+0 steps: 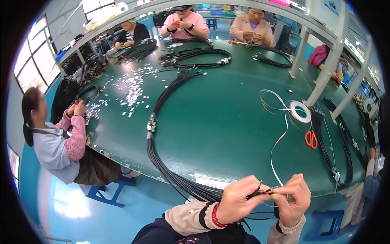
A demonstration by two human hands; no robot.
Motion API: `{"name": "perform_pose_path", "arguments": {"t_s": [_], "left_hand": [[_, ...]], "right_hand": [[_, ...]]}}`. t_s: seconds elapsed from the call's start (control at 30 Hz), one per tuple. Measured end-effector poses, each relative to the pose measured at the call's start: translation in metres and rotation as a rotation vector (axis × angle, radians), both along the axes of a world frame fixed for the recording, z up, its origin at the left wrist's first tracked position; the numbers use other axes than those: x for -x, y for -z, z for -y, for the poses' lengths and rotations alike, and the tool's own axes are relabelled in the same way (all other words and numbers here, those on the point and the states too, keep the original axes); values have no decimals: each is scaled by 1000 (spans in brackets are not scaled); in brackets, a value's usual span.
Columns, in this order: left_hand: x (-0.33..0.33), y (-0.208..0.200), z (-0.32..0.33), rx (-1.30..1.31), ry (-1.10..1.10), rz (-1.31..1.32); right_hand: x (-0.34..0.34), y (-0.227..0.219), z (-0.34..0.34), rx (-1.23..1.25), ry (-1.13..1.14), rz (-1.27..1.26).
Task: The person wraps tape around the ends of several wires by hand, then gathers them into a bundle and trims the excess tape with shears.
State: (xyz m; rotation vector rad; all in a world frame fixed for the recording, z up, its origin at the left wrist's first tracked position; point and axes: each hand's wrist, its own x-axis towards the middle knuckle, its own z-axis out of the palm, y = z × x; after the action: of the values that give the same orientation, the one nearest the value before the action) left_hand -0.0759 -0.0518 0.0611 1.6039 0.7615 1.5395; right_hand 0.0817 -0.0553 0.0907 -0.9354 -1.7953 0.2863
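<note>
My left hand (239,198) is closed around a thin black cable (265,190), whose stripped-looking end points up between its thumb and fingers. Fingertips of my right hand (292,198) pinch at the same cable, touching the left thumb. Exactly what sits between the right fingertips is too small to tell. A narrow white tape strip (273,156) runs from a tape roll (300,112) down to my right hand. Beside my left wrist lies a long bundle of black cables (187,186), curving up the green table.
Orange-handled scissors (311,140) lie below the roll. More cable bundles (203,52) rest on the green table (227,122), and white scraps (134,91) are scattered at left. Metal posts (325,77) rise at right. Several people sit around; one person (57,138) works at the left edge.
</note>
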Motion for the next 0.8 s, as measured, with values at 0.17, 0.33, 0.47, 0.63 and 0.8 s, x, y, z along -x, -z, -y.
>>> {"name": "perform_pose_path", "arguments": {"t_s": [0.17,0.33,0.47,0.63,0.8], "left_hand": [[-18,9,-4,84,66,2],[-42,23,-24,141,116,17],[-52,26,-34,227,242,105],[-57,32,-38,213,308,109],[-60,41,-39,320,423,192]], "right_hand": [[-17,11,1,-12,106,6],[-44,24,-27,-29,67,73],[-65,32,-39,-11,-28,45],[-70,39,-41,34,-117,-37],[-71,49,-39,108,-193,-153]]}}
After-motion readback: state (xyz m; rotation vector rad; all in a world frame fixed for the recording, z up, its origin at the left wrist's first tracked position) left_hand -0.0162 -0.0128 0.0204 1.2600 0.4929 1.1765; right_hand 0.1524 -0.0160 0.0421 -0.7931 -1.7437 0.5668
